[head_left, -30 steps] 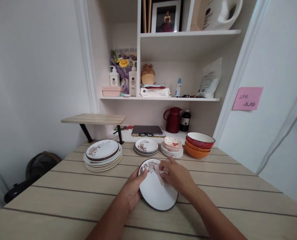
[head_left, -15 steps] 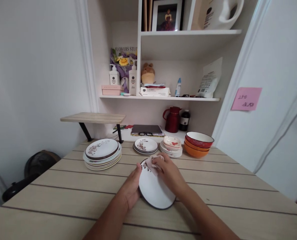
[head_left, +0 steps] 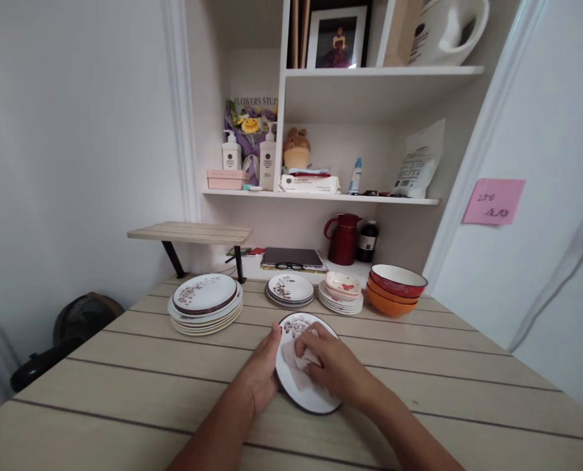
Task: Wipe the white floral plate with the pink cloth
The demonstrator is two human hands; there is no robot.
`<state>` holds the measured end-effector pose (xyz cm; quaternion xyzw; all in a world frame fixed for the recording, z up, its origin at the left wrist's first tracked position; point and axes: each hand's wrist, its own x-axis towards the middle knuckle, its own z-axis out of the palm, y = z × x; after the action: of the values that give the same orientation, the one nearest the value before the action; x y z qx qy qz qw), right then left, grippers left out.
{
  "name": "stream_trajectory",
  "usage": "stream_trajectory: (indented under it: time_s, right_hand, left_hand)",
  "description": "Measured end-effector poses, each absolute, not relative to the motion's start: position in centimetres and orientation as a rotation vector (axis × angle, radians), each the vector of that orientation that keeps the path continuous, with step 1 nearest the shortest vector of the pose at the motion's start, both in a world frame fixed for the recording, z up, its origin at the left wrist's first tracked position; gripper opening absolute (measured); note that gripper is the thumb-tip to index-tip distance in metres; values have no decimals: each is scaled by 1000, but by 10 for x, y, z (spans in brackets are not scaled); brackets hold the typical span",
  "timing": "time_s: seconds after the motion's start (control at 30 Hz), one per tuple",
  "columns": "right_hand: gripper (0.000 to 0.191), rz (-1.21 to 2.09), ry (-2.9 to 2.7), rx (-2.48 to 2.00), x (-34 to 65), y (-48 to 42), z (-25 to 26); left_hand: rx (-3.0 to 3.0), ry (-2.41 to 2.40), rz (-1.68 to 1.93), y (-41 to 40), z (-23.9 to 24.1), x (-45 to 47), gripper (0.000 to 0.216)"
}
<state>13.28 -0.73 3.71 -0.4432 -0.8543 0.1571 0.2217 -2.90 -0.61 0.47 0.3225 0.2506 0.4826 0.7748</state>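
Note:
A white plate (head_left: 291, 386) with a dark rim and a brown floral print tilts up from the table in front of me. My left hand (head_left: 264, 373) grips its left edge, thumb on the rim and fingers underneath. Bunched under the fingers of my right hand (head_left: 328, 360) is a pale pinkish cloth (head_left: 290, 356), pressed against the middle of the plate's face. Behind it lie a small stack of matching plates (head_left: 290, 288) and, to the left, a taller stack of larger plates (head_left: 205, 294).
Small white dishes (head_left: 341, 302) and stacked red and orange bowls (head_left: 394, 294) stand at the back right. A raised wooden shelf (head_left: 190, 232) is at the back left. Beyond are a closed laptop (head_left: 292, 257), a red jug (head_left: 344, 239) and a dark bottle (head_left: 367, 242).
My right hand has slid the cloth from the plate's upper floral part down to its middle, uncovering more of the print. The left hand keeps its hold. The view has shifted slightly.

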Motion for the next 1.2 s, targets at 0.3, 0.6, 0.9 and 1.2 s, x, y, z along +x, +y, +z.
stream_trajectory:
  time_s: [0.3,0.6,0.9,1.2]
  right_hand:
    - [47,190,-2318,-1312,152,12,39]
    - [32,476,-2580,-1419,165,-10,44]
    - [33,231,-2256,-1291,124,6,34]
    - [32,424,-2530,-1440,165,-2,40]
  left_hand:
    - [733,594,1091,-9,9,-28,61]
    - [687,606,1131,-9,9,-27,57]
    - [686,528,1065,-8,6,-28,59]
    - [636,584,1184,-7,2,-30,57]
